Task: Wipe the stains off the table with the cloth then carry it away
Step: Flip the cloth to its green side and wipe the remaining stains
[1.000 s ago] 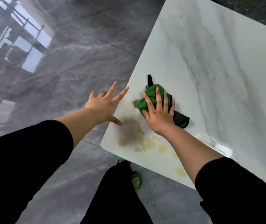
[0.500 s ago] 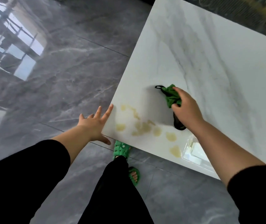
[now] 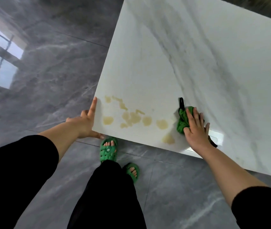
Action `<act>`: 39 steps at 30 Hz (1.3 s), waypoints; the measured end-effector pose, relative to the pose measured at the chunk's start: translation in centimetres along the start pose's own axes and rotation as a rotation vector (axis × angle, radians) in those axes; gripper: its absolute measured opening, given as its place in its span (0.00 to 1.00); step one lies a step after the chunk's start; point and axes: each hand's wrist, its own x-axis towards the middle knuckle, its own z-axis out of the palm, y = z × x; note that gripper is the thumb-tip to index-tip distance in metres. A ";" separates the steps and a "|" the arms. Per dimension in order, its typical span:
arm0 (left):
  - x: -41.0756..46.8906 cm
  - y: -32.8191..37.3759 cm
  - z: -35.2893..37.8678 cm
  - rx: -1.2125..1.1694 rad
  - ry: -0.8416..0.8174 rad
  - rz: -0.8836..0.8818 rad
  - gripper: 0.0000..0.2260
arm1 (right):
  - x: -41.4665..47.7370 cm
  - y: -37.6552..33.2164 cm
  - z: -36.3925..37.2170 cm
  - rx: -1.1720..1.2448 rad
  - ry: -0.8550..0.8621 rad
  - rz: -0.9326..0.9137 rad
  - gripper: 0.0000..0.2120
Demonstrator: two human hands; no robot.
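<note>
My right hand (image 3: 195, 129) lay flat on the green cloth (image 3: 181, 123), fingers straight and spread a little, gripping nothing; the palm and fingers pressed the cloth down onto the white marble table (image 3: 197, 55). The cloth sat bunched close to the near edge of the surface, mostly under my fingers and showing past them on the side toward the near left corner. Its black loop (image 3: 181, 102) stuck out beyond my fingertips, pointing toward the far edge. A dark strip of the cloth also showed beside my wrist, right at the near edge.

The yellowish stains (image 3: 131, 118) lay in a scattered patch along the near edge, between the near left corner and the cloth. The blot closest to the cloth sat just beside it, and another lay just short of the near edge, near the heel of my palm. The cloth was not over any stain that I could see.

My left hand (image 3: 83, 124) was open at the near left corner, holding nothing. Its index finger lay straight against the left edge and the thumb reached along below the near edge, so the corner sat in the fork between them.

Below the table, my feet in green slippers (image 3: 108, 150) stood on the grey marbled floor (image 3: 49, 63).
</note>
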 end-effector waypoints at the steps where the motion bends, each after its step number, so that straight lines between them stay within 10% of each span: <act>1: 0.0 0.0 0.0 -0.014 -0.008 -0.002 0.64 | -0.2 -0.2 0.2 0.000 0.012 0.018 0.34; 29: 0.3 -0.4 -0.7 0.097 -0.035 0.047 0.62 | -6.1 -3.8 5.1 -0.201 -0.244 -0.019 0.34; 39: 0.1 -0.4 -0.1 0.123 0.047 0.049 0.51 | 3.5 -7.4 2.2 -0.213 -0.096 -0.020 0.35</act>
